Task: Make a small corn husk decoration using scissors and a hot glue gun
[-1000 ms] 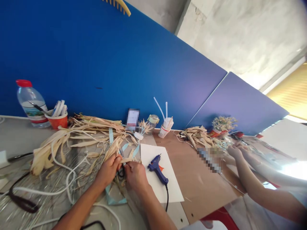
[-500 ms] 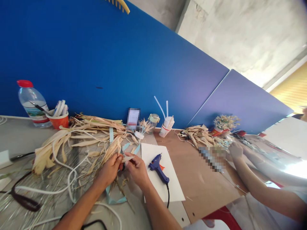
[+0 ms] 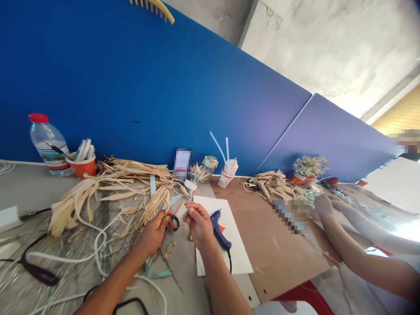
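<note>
Two hands of yours meet over the grey part of the table (image 3: 29, 188), just in front of the heap of dried husk strips (image 3: 108, 183). Your left hand (image 3: 154, 232) is curled, its fingers closed around the black handle of a small pair of scissors (image 3: 174, 222), which sits between your two hands. Your right hand (image 3: 198, 223) is raised a little beside it, thumb and fingertips pinched together on a thin pale sliver of husk (image 3: 187, 205); the piece is too small to make out clearly. Just right of that hand, a blue glue gun (image 3: 219, 229) lies on a white sheet of paper (image 3: 229, 253), its black cord running toward you. A light blue ribbon (image 3: 156, 273) loops on the table beneath your left wrist, and white cable (image 3: 98, 245) winds through the loose strips on the left.

Farther back, against the blue partition (image 3: 147, 87), a water bottle with a red cap (image 3: 47, 144) stands beside an orange cup (image 3: 82, 164), and a small white cup holding glue sticks (image 3: 228, 173) stands right of centre. On the brown board to your right, another person's hands (image 3: 324, 203) work near a second, smaller pile of husks (image 3: 272, 183).
</note>
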{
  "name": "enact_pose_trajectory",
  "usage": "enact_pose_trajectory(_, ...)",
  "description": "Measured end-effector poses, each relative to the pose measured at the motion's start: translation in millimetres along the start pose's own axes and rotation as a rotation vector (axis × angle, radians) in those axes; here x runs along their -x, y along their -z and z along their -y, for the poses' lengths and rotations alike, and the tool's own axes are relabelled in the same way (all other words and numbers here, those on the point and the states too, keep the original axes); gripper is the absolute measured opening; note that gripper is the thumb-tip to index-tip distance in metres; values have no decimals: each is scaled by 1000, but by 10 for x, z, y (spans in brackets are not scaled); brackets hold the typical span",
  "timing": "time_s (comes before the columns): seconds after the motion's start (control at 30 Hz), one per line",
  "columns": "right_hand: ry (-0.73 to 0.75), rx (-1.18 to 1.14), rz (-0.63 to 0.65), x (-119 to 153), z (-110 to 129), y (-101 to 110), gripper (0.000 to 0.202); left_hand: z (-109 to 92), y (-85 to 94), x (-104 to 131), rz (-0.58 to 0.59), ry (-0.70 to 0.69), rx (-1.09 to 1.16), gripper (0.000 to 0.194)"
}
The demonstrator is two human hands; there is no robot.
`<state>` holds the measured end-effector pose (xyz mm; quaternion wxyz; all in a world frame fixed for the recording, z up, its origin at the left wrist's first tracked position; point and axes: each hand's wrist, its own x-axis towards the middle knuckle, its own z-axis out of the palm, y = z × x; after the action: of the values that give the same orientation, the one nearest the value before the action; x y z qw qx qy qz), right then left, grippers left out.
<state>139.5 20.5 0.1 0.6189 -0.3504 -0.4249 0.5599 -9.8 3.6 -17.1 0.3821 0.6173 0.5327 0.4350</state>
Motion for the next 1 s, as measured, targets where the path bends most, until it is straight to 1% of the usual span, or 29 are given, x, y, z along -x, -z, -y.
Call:
enact_pose_trajectory(0.03, -60, -66, 27, -1, 9, 0, 12, 12, -12, 1, 19, -3, 7, 25)
enact_pose_trajectory(0.1, -155, -121, 91, 15, 27, -20, 12, 27, -34, 4, 59, -11, 16, 23)
enact_pose_trajectory(0.2, -230, -115, 159, 61, 40, -74, 14, 19, -53, 11, 46, -36, 11, 21)
enact_pose_trajectory(0.3, -222, -71, 207, 95, 9, -114, 15, -10, -55, 15, -8, -55, -1, 19)
enact_pose_trajectory(0.4, -183, -29, 220, 104, -57, -127, 12, -31, -49, 19, -6, -86, -21, 16)
enact_pose_trajectory(0.53, -132, 36, 196, 86, -97, -114, 13, -67, -40, 29, -1, -108, -54, 17)
enact_pose_trajectory(0.63, -107, 72, 155, 55, -49, -84, 14, -130, -10, 43, 10, -123, -80, 17)
enact_pose_trajectory(0.7, -93, 47, 127, 34, -3, -58, 14, -174, 22, 50, 26, -145, -74, 20)
enact_pose_trajectory(0.8, -105, -10, 123, 15, 40, -24, 13, -199, 61, 44, 44, -120, 57, 24)
enact_pose_trajectory(0.9, -128, -18, 159, 21, 39, -16, 10, -169, 59, 22, 87, -32, 204, 30)
enact_pose_trajectory(1.0, -148, -16, 186, 41, 27, -31, 8, -139, 29, 8, 121, 56, 343, 30)
